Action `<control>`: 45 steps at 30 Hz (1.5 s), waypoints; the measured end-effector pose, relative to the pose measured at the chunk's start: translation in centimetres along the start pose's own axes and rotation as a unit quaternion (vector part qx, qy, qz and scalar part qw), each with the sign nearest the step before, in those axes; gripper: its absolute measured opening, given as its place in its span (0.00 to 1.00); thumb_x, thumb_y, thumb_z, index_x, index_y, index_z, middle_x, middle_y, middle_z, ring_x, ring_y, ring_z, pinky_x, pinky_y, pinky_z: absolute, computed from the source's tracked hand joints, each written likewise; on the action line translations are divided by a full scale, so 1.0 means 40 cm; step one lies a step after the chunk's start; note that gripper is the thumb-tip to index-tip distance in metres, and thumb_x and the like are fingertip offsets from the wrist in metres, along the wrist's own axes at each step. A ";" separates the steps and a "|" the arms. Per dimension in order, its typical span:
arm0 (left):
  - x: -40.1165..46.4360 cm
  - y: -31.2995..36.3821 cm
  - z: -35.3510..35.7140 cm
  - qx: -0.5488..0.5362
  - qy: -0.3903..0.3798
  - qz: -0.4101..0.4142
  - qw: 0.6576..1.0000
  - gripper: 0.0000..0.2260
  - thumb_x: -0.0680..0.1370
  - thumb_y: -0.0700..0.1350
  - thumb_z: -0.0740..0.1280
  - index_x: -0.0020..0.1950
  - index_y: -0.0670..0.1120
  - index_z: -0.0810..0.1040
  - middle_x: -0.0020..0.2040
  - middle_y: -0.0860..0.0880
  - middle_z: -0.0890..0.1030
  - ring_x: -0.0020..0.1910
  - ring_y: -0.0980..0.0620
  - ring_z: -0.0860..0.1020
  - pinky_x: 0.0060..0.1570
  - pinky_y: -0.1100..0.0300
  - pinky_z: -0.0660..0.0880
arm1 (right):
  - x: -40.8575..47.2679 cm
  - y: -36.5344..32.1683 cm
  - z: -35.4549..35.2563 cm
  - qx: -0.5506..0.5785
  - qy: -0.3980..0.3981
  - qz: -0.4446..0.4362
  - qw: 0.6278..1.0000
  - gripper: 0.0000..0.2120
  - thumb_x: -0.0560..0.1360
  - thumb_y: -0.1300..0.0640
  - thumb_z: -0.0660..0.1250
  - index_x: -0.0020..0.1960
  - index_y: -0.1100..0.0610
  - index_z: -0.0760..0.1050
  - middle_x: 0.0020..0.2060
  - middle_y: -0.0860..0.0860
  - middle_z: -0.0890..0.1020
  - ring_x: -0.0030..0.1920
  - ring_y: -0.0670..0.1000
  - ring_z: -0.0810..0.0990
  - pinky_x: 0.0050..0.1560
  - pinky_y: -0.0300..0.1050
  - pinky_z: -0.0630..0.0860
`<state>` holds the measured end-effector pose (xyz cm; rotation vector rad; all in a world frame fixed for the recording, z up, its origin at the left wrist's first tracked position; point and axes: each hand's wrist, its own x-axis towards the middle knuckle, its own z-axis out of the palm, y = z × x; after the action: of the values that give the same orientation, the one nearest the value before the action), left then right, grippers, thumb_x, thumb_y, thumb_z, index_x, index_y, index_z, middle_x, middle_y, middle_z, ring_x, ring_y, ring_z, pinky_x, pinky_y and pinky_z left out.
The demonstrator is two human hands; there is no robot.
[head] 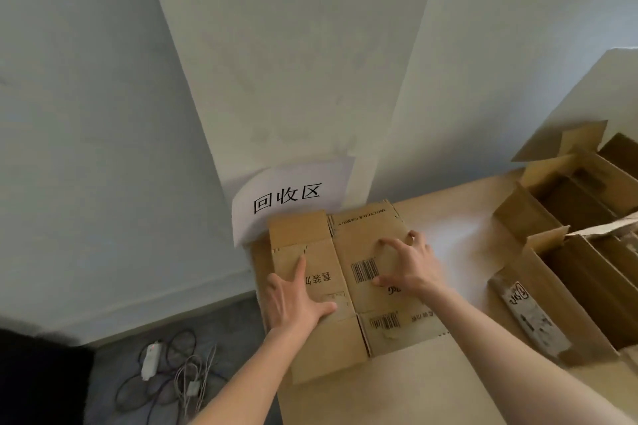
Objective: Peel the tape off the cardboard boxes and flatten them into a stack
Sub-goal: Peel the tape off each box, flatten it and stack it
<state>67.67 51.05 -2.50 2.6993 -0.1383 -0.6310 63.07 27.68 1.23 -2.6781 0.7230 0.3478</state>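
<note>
From the head view, both hands lie spread on the flattened box (348,272) at the desk (459,241) corner: the left hand (293,297) pressing its left panel, the right hand (411,262) its barcode panel, probably squaring it flat beneath the paper sign (286,197). Just left of the left hand the desk edge drops off; right of the right hand lies bare desk, then open boxes (569,217).

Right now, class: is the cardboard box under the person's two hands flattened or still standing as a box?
Flattened. The cardboard box lies flat on the table, panels spread, with left hand and right hand pressing it.
</note>
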 end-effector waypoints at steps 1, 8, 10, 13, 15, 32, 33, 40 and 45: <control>0.046 -0.001 0.017 -0.009 -0.004 0.001 1.000 0.55 0.64 0.72 0.75 0.82 0.63 0.48 0.64 0.44 0.61 0.56 0.46 0.72 0.52 0.54 0.76 | 0.056 0.000 0.017 -0.005 -0.014 0.002 1.000 0.45 0.62 0.34 0.80 0.75 0.35 0.64 0.76 0.55 0.57 0.71 0.60 0.66 0.70 0.56 0.70; 0.217 -0.020 0.132 0.123 0.110 0.072 0.984 0.38 0.75 0.76 0.56 0.75 0.51 0.66 0.81 0.40 0.51 0.72 0.40 0.67 0.69 0.47 0.68 | 0.262 0.050 0.195 -0.034 -0.058 -0.029 0.997 0.45 0.67 0.18 0.51 0.79 0.33 0.47 0.81 0.53 0.42 0.80 0.60 0.46 0.79 0.60 0.50; 0.260 -0.026 0.162 0.133 0.134 0.128 0.974 0.40 0.76 0.74 0.54 0.75 0.45 0.67 0.83 0.41 0.49 0.80 0.39 0.57 0.74 0.37 0.57 | 0.259 0.055 0.257 -0.032 -0.022 -0.061 0.997 0.44 0.69 0.18 0.39 0.80 0.36 0.40 0.80 0.50 0.32 0.80 0.55 0.33 0.80 0.59 0.41; 0.307 -0.036 0.202 0.167 0.112 0.172 0.964 0.40 0.77 0.74 0.50 0.83 0.51 0.58 0.84 0.42 0.46 0.82 0.38 0.48 0.73 0.27 0.52 | 0.251 0.054 0.307 -0.029 0.045 -0.062 0.997 0.40 0.73 0.21 0.36 0.81 0.37 0.38 0.80 0.48 0.31 0.80 0.52 0.31 0.80 0.59 0.40; 0.319 -0.044 0.216 0.181 0.122 0.184 0.959 0.38 0.78 0.74 0.49 0.83 0.56 0.53 0.84 0.42 0.45 0.82 0.37 0.46 0.71 0.24 0.51 | 0.258 0.058 0.316 -0.042 0.061 -0.056 0.996 0.40 0.73 0.21 0.37 0.81 0.36 0.41 0.81 0.47 0.35 0.80 0.51 0.33 0.80 0.59 0.42; 0.305 -0.032 0.209 0.203 0.094 0.175 0.959 0.36 0.79 0.71 0.46 0.83 0.54 0.57 0.83 0.38 0.51 0.81 0.35 0.49 0.72 0.25 0.46 | 0.253 0.049 0.308 -0.114 0.061 -0.044 0.991 0.39 0.76 0.23 0.39 0.82 0.40 0.40 0.82 0.53 0.39 0.82 0.55 0.42 0.81 0.56 0.42; 0.295 -0.020 0.191 0.204 0.088 0.172 0.960 0.35 0.80 0.70 0.46 0.83 0.53 0.58 0.83 0.38 0.52 0.82 0.36 0.49 0.73 0.26 0.45 | 0.245 0.044 0.293 -0.109 0.054 -0.041 0.992 0.39 0.76 0.24 0.40 0.82 0.41 0.40 0.82 0.53 0.40 0.82 0.55 0.43 0.80 0.56 0.43; 0.110 0.138 0.074 0.158 0.061 0.264 0.949 0.31 0.82 0.68 0.47 0.82 0.56 0.57 0.83 0.49 0.55 0.82 0.48 0.51 0.79 0.41 0.41 | 0.032 0.066 0.151 -0.062 0.094 -0.037 0.993 0.37 0.78 0.27 0.48 0.82 0.41 0.45 0.82 0.50 0.55 0.80 0.53 0.57 0.80 0.55 0.53; -0.165 0.311 0.071 0.152 0.072 0.343 0.924 0.32 0.81 0.69 0.52 0.82 0.56 0.57 0.83 0.50 0.57 0.81 0.48 0.54 0.80 0.47 0.45 | -0.277 0.243 -0.023 -0.103 0.155 0.006 0.983 0.37 0.77 0.26 0.50 0.81 0.41 0.53 0.81 0.49 0.60 0.80 0.53 0.58 0.79 0.55 0.54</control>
<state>60.32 39.73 2.45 2.6871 -1.1643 -0.2014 48.79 24.29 3.04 -2.9630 0.8328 0.0050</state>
